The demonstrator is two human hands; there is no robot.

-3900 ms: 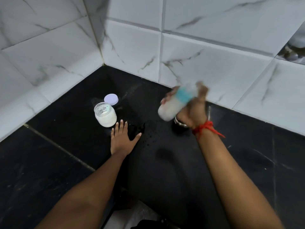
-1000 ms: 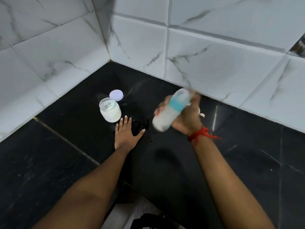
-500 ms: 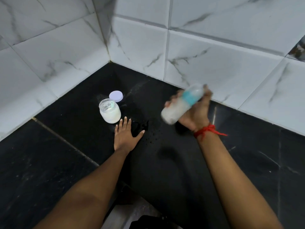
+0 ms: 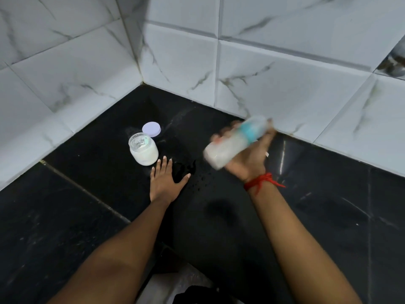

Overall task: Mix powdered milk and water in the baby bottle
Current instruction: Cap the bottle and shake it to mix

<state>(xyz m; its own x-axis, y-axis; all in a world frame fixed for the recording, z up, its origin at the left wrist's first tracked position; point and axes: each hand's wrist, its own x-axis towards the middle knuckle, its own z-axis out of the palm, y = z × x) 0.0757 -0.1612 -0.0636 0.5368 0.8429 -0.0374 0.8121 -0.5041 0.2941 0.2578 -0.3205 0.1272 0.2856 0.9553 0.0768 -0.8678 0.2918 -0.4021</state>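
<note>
My right hand (image 4: 248,160) is closed around a baby bottle (image 4: 234,142) with a teal collar and milky white contents. The bottle is tilted, cap end up to the right, and blurred by motion above the black counter. My left hand (image 4: 165,183) lies flat on the counter, fingers spread, holding nothing. Just beyond its fingertips stands an open glass jar (image 4: 143,150) of white milk powder. The jar's lilac lid (image 4: 151,129) lies flat behind it.
The black stone counter (image 4: 87,194) meets white marbled wall tiles (image 4: 179,58) in a corner behind the jar. Drops of spilled liquid (image 4: 192,172) dot the counter between my hands. A red thread (image 4: 262,182) is tied round my right wrist.
The bottle keeps swinging back and forth in my right hand, now shifted a little left and down from half a second ago. My left hand, the jar and lid have stayed put.
</note>
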